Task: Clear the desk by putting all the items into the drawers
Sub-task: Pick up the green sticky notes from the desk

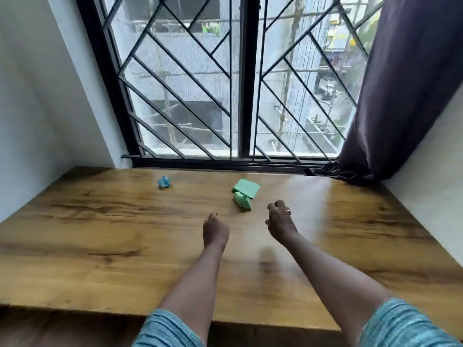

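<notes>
Where surface [100, 234] meets barred window [238, 83], three things lie.
Green pad [247, 187] touches pouch [242, 202], blue wad [164, 182] apart; your right hand [280, 222] has fingers loosely curled, empty; left hand [215, 230] unclear.

A room in a home: a brown wood-grain desk [100, 246] directly below a black-framed, diagonally grilled window [190, 96], with a dark purple fabric curtain [400, 108] bunched at the window's right.
</notes>
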